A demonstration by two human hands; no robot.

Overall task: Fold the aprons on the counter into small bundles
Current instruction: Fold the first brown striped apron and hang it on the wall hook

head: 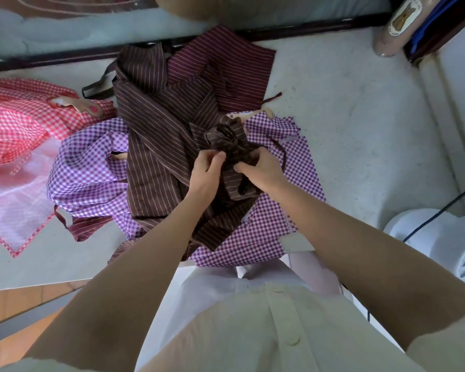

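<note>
No words can be read. The round sticker [401,20] on the tan tube [386,42] is too blurry.

place: home-like room, perhaps a small shop | pale stone surface [346,116] | white fan [440,242] near right | orange floor tiles [24,299] near left

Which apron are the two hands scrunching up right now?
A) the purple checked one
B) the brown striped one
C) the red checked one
B: the left hand and the right hand both grip a bunched-up part of the brown striped apron, in the middle of the pile.
</note>
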